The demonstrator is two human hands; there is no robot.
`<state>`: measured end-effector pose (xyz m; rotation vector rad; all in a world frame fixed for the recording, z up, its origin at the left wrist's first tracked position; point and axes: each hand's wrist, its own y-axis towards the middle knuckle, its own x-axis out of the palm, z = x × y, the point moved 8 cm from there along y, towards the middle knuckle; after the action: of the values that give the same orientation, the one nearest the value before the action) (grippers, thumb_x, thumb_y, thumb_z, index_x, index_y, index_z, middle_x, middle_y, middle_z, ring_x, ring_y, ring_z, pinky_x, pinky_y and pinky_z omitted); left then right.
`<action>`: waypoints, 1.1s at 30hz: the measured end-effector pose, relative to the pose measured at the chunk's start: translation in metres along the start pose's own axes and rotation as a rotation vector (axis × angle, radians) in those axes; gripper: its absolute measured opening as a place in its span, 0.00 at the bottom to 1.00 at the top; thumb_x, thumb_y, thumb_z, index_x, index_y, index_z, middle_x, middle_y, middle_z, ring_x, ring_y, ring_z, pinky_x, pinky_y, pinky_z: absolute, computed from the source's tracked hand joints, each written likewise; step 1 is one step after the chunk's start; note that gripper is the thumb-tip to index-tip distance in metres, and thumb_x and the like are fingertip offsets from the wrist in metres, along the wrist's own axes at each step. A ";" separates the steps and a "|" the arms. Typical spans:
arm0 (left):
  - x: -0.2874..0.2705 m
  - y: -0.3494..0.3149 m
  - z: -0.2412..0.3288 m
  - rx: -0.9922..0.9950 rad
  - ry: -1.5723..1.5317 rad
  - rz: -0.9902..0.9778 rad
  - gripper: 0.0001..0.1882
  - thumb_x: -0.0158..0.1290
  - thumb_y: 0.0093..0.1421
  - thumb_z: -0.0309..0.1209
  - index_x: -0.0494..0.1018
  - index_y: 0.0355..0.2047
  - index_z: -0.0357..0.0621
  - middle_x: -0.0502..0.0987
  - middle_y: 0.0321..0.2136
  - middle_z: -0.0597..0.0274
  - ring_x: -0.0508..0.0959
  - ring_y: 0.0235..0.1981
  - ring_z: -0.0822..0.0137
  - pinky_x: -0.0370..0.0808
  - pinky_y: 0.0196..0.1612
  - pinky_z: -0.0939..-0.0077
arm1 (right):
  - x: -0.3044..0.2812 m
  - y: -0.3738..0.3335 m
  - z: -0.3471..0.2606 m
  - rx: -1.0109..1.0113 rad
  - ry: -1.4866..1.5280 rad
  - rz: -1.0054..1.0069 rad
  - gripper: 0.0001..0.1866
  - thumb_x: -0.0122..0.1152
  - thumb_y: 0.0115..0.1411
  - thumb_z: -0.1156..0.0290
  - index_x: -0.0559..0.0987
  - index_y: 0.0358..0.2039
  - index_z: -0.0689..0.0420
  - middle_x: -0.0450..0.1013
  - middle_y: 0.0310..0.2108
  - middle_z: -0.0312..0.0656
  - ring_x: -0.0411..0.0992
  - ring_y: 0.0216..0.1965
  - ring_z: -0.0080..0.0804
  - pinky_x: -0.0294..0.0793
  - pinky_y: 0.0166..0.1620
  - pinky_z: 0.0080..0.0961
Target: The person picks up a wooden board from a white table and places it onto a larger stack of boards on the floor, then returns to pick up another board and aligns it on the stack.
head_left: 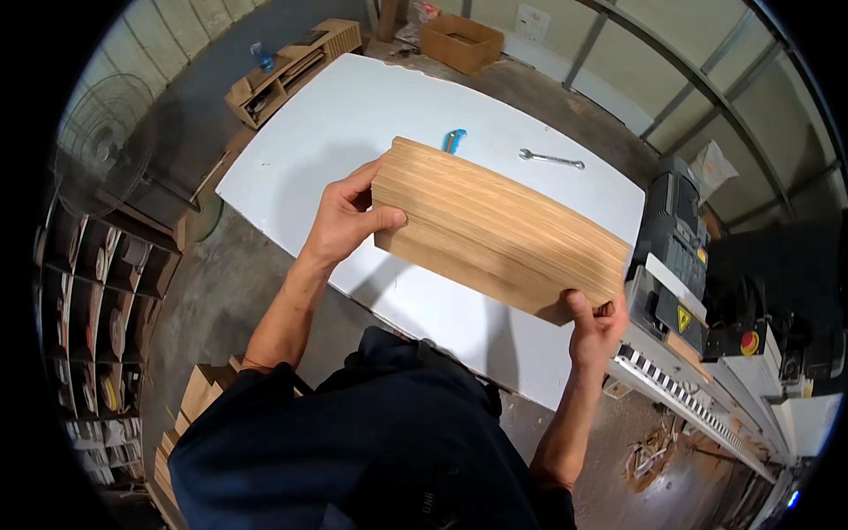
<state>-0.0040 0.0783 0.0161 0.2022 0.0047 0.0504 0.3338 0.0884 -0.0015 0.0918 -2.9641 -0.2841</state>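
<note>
Both ends of a stack of thin light-brown wooden boards (499, 221) are gripped above a white table (353, 106). My left hand (349, 216) closes on the left end, its thumb lying on the near face. At the right end my right hand (596, 325) does the same, fingers partly hidden behind the wood. The stack slants down toward the right, with its long layered edges facing up. Just beyond it on the tabletop are a blue-handled tool, perhaps a utility knife (454, 141), and a metal wrench (552, 160).
To the right stands a large machine (680, 309) with a red stop button (749, 343). A standing fan (108, 146) and a shelf rack (97, 309) are at left. Behind the table are a wooden cabinet (291, 71) and a cardboard box (459, 44). More boards (199, 393) sit lower left.
</note>
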 end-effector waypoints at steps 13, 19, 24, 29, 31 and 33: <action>0.054 -0.026 -0.171 -0.157 0.051 -0.084 0.36 0.57 0.49 0.18 0.56 0.59 0.37 0.67 0.54 0.58 0.66 0.54 0.70 0.61 0.59 0.74 | -0.075 -0.052 0.142 0.180 -0.202 0.120 0.40 0.66 0.49 0.79 0.56 0.60 0.65 0.64 0.54 0.43 0.62 0.53 0.29 0.60 0.55 0.23; 0.060 -0.025 -0.160 -0.131 0.119 -0.143 0.38 0.56 0.52 0.20 0.51 0.61 0.37 0.66 0.55 0.56 0.65 0.56 0.68 0.59 0.59 0.73 | -0.072 -0.055 0.147 0.172 -0.212 0.089 0.41 0.64 0.52 0.75 0.52 0.62 0.63 0.61 0.57 0.45 0.59 0.57 0.31 0.57 0.58 0.24; 0.064 -0.027 -0.163 -0.150 0.105 -0.137 0.38 0.54 0.53 0.21 0.49 0.62 0.37 0.65 0.55 0.55 0.63 0.57 0.67 0.58 0.60 0.72 | -0.072 -0.058 0.151 0.124 -0.261 0.099 0.40 0.60 0.56 0.72 0.48 0.63 0.62 0.61 0.57 0.48 0.59 0.58 0.34 0.55 0.59 0.25; 0.064 -0.024 -0.162 -0.163 0.111 -0.131 0.37 0.55 0.53 0.22 0.51 0.61 0.36 0.65 0.56 0.55 0.63 0.57 0.67 0.57 0.60 0.72 | -0.082 -0.054 0.143 0.135 -0.425 0.031 0.37 0.59 0.55 0.75 0.52 0.62 0.63 0.66 0.53 0.48 0.63 0.54 0.33 0.61 0.56 0.24; 0.065 -0.022 -0.164 -0.170 0.096 -0.142 0.36 0.55 0.53 0.22 0.53 0.61 0.37 0.64 0.56 0.55 0.64 0.57 0.67 0.58 0.60 0.72 | -0.086 -0.049 0.140 0.139 -0.460 0.014 0.36 0.59 0.55 0.77 0.53 0.62 0.63 0.67 0.52 0.48 0.65 0.53 0.33 0.62 0.55 0.24; 0.064 -0.022 -0.164 -0.151 0.094 -0.142 0.36 0.56 0.52 0.21 0.53 0.60 0.36 0.64 0.56 0.56 0.64 0.56 0.68 0.59 0.59 0.72 | -0.089 -0.049 0.139 0.170 -0.383 0.037 0.36 0.60 0.53 0.78 0.55 0.61 0.64 0.66 0.53 0.48 0.65 0.53 0.32 0.63 0.54 0.23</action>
<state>0.0595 0.0926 -0.1490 0.0484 0.1085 -0.0812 0.4006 0.0722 -0.1597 0.0014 -3.3616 -0.0465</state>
